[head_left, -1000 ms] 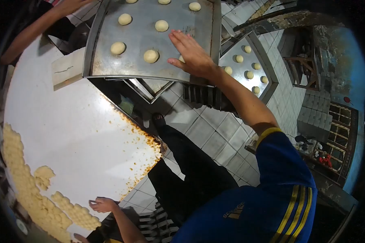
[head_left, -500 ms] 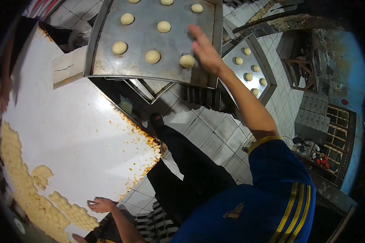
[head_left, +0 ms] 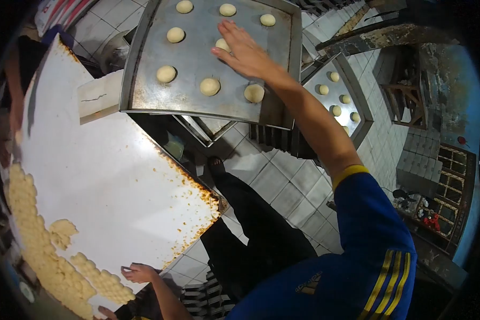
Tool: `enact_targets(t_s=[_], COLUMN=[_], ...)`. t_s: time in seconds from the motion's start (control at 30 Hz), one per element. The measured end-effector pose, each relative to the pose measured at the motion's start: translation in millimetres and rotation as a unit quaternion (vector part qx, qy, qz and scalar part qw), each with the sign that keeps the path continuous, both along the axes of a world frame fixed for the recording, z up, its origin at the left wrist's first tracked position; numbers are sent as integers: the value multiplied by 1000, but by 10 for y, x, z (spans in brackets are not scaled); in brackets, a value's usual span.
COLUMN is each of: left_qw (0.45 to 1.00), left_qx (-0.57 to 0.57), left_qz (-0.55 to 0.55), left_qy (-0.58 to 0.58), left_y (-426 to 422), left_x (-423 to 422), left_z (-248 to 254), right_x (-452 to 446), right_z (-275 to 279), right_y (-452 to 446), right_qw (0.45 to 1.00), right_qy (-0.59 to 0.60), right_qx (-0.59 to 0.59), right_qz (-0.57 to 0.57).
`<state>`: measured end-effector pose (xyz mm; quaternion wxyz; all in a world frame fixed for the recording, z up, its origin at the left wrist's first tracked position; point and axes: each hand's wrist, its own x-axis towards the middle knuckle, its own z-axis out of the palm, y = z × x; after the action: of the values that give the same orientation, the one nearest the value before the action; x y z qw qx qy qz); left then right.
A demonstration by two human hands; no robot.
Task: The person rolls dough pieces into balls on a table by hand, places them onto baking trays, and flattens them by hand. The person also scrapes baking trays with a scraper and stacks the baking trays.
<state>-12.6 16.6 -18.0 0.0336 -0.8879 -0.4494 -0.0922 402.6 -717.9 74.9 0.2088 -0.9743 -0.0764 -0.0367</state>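
My right hand reaches palm down over a metal baking tray, fingers outstretched and thumb apart. Between thumb and fingers shows the middle dough ball, partly hidden by the hand; whether they touch I cannot tell. Other round dough balls, such as one at the front, sit spaced out in rows on the tray. Low on the white table, my left hand hovers or rests near its edge, fingers loosely apart and holding nothing visible. Beside it lies a strip of joined dough pieces.
A long mass of portioned dough lines the table's far side, with a small dough piece nearby. A second tray of dough balls stands lower right. Another person's arm is at the left; a wooden block touches the tray.
My right hand has moved left across the tray, from near its right side to the middle dough ball. The view has shifted slightly; my left hand stays by the dough strip.
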Motion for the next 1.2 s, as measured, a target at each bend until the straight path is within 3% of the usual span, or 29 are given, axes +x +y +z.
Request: enact_targets(t_s=[0.17,0.23,0.27,0.3,0.33,0.37,0.43,0.47,0.5,0.53,0.57,0.63,0.67,0.7,0.73,0.8,0.83,0.9,0.93,1.0,1.03,1.1,1.13,1.17,1.2], left_qw=[1000,1000,1000,1000,1000,1000,1000,999,999,999,1000,1000,1000,999,999,999,999,999,999,999,998,998,999,998,998], left_qx=[11,5,0,-2,4,11,17,23,23,21,19,12,6,21,20,31,29,25,22,24,25,26,29,30,36], left_qz=[-28,-9,8,9,-6,-21,-22,-25,-27,-22,-19,-18,-13,-36,-41,-32,-28,-36,-40,-44,-47,-47,-44,-46,-48], left_qy=[7,10,13,12,4,-3,-1,3,4,10,14,12,13,12,10,21,25,24,23,22,22,15,8,7,12], left_y=[82,44,22,43,83,121,99,90,93,93,94,63,52,63,106,150,144,114,100,103,102,80,82,76,71], left_x=[-37,-4,-2,-18,-45,-72,-52,-45,-53,-72,-64,-28,-34,-43,-47,-73,-67,-45,-44,-42,-41,-32,-17,-25,-21], left_z=[-48,-28,-16,-35,-64,-92,-82,-65,-54,-54,-64,-48,-23,-23,-47,-95,-81,-34,-32,-31,-32,-38,-33,-21,-5], right_x=[185,233,250,285,335,372,432,394,316,250,222,220,247,272,269,521,569,614,677,686,627,534,551,601,626], right_z=[-513,-444,-382,-242,-181,-155,-235,-328,-388,-413,-414,-350,-279,-57,65,-54,-40,-29,-105,-339,-471,-612,-559,-476,-354], right_y=[64,54,0,-67,-138,-167,-225,-195,-98,-34,-8,61,14,-54,-160,-618,-828,-1169,-1285,-1429,-1432,-1374,-1403,-1458,-1488], right_qw=[983,996,996,965,883,883,937,937,990,988,988,997,997,965,873,868,868,962,962,980,979,962,962,977,922], right_qy=[-47,82,83,117,146,146,81,82,83,79,79,79,77,121,155,35,33,-42,-42,13,14,19,19,51,78], right_qx=[-176,12,9,231,441,441,338,339,110,-126,-128,-9,-8,232,457,482,482,161,161,-63,-63,-229,-229,28,283], right_qz=[31,-17,-15,-47,-73,-71,-35,-36,7,49,46,15,13,-29,-67,-115,-117,-216,-217,-190,-192,-145,-148,-207,-252])
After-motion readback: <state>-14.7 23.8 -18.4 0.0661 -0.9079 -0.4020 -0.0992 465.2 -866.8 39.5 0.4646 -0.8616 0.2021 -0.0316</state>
